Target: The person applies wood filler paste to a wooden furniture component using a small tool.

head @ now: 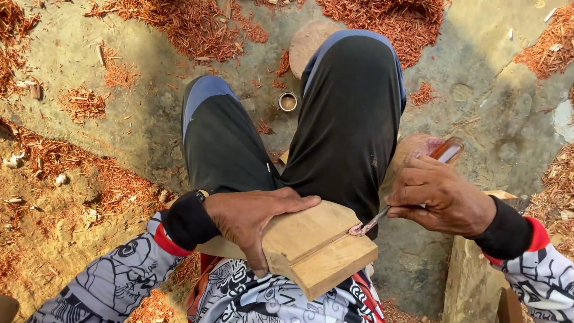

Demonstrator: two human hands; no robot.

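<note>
L hand [254,218] pins wood block [314,248]; R hand [439,197] w/ chisel [412,179].

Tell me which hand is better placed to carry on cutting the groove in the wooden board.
Right. The right hand grips the chisel, tip in the groove; the left hand pins the wooden board.

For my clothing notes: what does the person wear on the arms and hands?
Both hands, left hand and right hand, are bare, without gloves. Each arm has a grey-white sleeve printed with black drawings, ending in a red band and a black cuff.
</note>
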